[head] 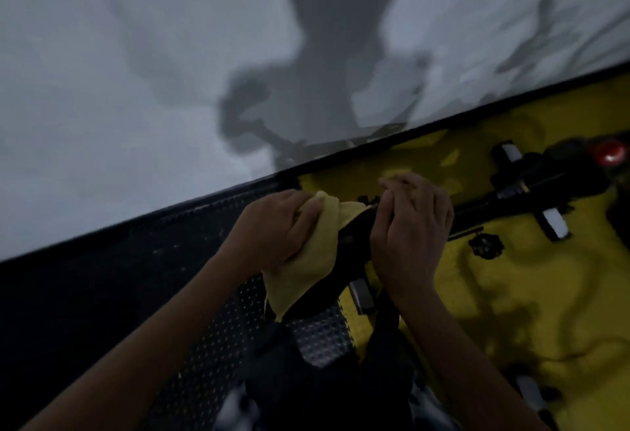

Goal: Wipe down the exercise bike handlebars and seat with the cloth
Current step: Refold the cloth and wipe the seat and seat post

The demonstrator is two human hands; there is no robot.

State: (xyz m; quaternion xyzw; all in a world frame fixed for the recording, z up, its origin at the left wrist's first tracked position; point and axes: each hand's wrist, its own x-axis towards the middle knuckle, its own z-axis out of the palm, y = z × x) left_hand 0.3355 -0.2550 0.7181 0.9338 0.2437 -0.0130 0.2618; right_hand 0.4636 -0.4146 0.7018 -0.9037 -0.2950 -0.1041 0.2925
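A pale yellow cloth (306, 260) is draped over the left side of the black bike seat (354, 243) in the middle of the head view. My left hand (272, 226) grips the cloth and presses it against the seat's edge. Over the seat's right side, my right hand (412, 226) has its fingers curled on the seat. The black bike frame (531, 185) runs away to the upper right, with a red knob (610, 154) at its far end. The handlebars cannot be made out in this dim, blurred frame.
The bike stands on a yellow floor (511, 294) beside a black studded mat (204, 311). A pale wall (136, 89) with my shadow fills the top half. A black adjustment knob (485, 246) and pale pedals (554, 227) stick out from the frame.
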